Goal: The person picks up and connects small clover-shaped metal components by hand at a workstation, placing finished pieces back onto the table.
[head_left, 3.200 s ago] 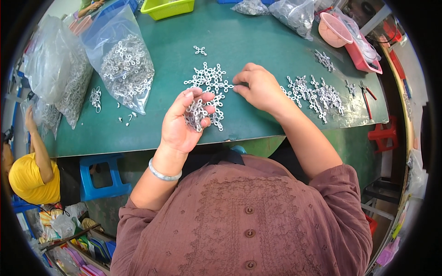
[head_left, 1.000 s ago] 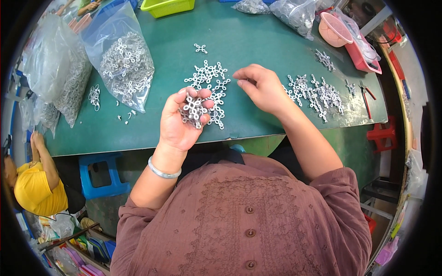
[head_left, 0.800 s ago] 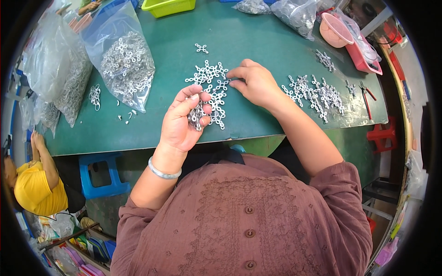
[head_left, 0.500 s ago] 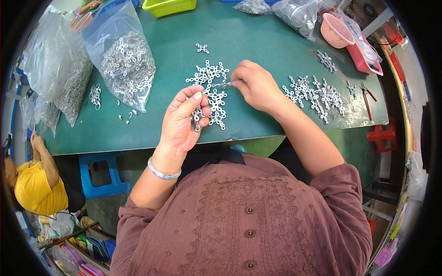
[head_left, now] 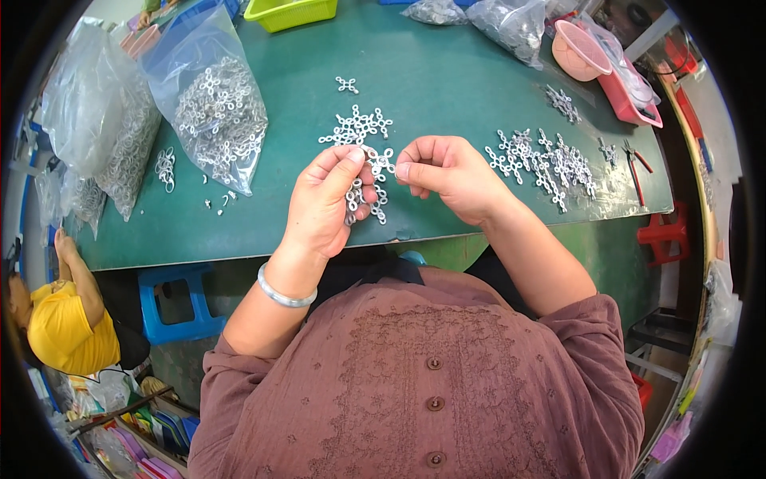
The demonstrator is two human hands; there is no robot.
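Note:
My left hand (head_left: pixel 321 198), with a pale bangle (head_left: pixel 286 294) at its wrist, is closed on silver ring-linked pieces (head_left: pixel 351 198), partly hidden by its fingers. Between both hands is another silver piece made of small joined rings (head_left: pixel 382 162). Thumb and forefinger of my right hand (head_left: pixel 451 177) pinch together at its right end. Just beyond my hands, a pile of similar cross-shaped pieces (head_left: pixel 357 126) lies on the green table (head_left: pixel 447 88); some also show beneath my left fingers. A single cross-shaped piece (head_left: pixel 345 84) lies farther off.
More pieces (head_left: pixel 550 164) lie to the right, beside red-handled pliers (head_left: pixel 637 172). Clear bags of rings (head_left: pixel 222 112) stand at left. Pink baskets (head_left: pixel 581 52) and a yellow-green basket (head_left: pixel 291 11) are at the back. A person in yellow (head_left: pixel 72 327) sits at far left.
My right hand has come down and nearer to me, close beside my left hand. The piece between them now sits lower, near the left fingertips.

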